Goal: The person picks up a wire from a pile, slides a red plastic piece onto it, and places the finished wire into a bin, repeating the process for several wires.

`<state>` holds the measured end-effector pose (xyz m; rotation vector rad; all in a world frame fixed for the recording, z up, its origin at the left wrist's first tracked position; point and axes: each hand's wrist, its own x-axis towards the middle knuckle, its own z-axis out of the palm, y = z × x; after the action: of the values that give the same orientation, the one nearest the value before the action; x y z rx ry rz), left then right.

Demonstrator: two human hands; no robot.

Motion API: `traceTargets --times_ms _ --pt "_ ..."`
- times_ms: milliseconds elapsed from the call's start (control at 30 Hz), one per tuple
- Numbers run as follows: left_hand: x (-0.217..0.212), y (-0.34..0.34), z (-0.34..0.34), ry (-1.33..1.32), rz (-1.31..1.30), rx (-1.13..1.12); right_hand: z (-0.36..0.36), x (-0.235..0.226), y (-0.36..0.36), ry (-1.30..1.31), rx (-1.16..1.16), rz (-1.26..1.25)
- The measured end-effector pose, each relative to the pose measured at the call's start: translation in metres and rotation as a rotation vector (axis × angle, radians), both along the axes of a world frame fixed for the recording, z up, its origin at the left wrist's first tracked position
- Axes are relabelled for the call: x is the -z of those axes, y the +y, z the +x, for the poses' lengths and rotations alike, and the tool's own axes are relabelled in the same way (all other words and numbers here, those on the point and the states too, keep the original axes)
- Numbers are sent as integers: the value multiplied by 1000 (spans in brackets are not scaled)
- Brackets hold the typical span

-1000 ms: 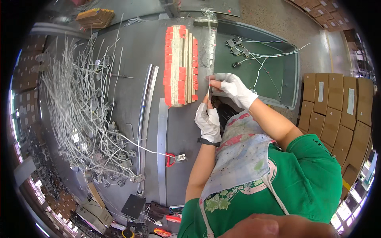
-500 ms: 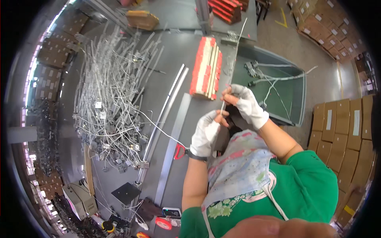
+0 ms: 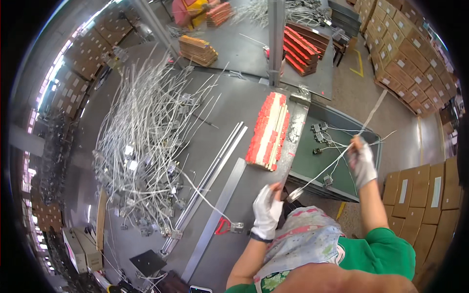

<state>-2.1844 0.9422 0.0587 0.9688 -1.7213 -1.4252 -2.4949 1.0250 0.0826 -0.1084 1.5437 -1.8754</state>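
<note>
A white cable [image 3: 325, 169] stretches from my right hand [image 3: 362, 163] across the green bin. My right hand, in a white fingerless glove and slightly blurred, is closed round the cable, whose free end sticks up past the fingers. A small metal-looking connector [image 3: 294, 195] hangs at the cable's lower end, close to my left hand. My left hand [image 3: 267, 211], gloved alike, is raised at the table's edge with its fingers extended and apart from that connector. Inside the green bin [image 3: 322, 110] lie several cables with small connectors [image 3: 320, 128].
A large heap of white cables [image 3: 146, 127] covers the table's left. Between it and me lie metal strips [image 3: 215, 219], a red-handled tool [image 3: 223, 226] and a stack of red-and-cream strips [image 3: 267, 132]. Stacked cartons [image 3: 420, 195] stand right; another person [image 3: 188, 12] works at the far table.
My hands have parted. The right one has swung right over the bin with the cable, while the left has dropped nearer to me. The view has also shifted, showing more of the far table.
</note>
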Motion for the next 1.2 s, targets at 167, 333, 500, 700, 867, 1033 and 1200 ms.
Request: traceTargets --times_ms 167,333,500,700,867,1033,1200 --pt "27 3 34 -365 -426 -633 -129 85 59 -12 324 210" --pt "55 -7 75 -805 -307 -1020 -36 178 67 306 81 847" --pt "64 -26 61 -1090 -227 -822 22 224 44 -311 -133 790" --pt "165 -9 131 -1585 -299 -699 -28 225 34 -441 -182 561" --pt "150 -71 117 -1643 -69 -695 -115 15 -82 485 -1773 1023" --pt "118 -98 110 -1554 -169 -735 -220 -162 -229 712 -585 -372" --pt "81 -130 113 -1481 -260 -740 -243 -204 -325 1065 -812 152"
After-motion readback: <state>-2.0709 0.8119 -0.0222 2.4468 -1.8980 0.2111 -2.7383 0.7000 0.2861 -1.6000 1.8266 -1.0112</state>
